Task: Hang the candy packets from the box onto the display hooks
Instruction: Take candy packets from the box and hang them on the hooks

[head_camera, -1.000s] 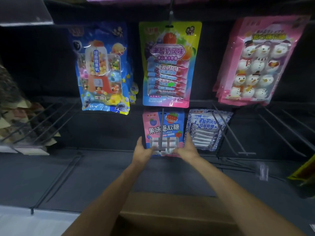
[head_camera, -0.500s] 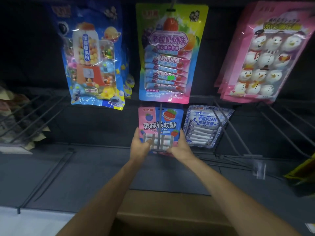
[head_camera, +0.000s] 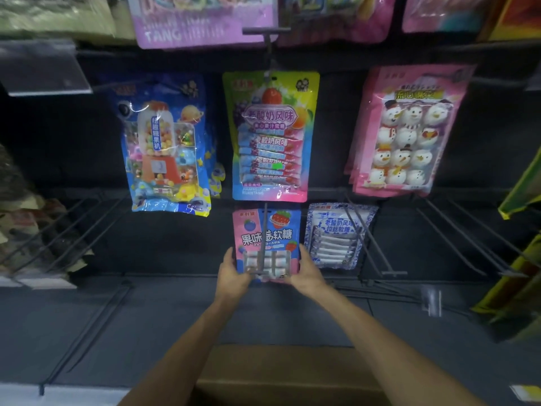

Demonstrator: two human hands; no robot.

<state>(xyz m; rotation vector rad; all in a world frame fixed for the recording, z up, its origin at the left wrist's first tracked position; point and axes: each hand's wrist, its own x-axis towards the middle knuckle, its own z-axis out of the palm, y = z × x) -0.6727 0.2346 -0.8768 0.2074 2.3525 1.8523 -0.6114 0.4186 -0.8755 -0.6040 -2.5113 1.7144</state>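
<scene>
Dark panelling backs a candy display, with the pink-and-blue candy packet low in the middle as the reference. Up and to the left of it hangs a blue gumball-machine packet. The left hand grips the candy packet's lower left corner, thumb on the front and fingers curled behind. The packet hangs upright, and a display hook runs down in front of its middle, with the hook's crossbar tip near the packet's bottom edge between the two hands. Directly above hangs a yellow-and-pink striped packet. The right hand grips the lower right corner in the same way. Just right of the candy packet hangs a white-and-blue packet on its own hook, and up to the right a pink snowman packet. Below, between the forearms, sits a cardboard box.
</scene>
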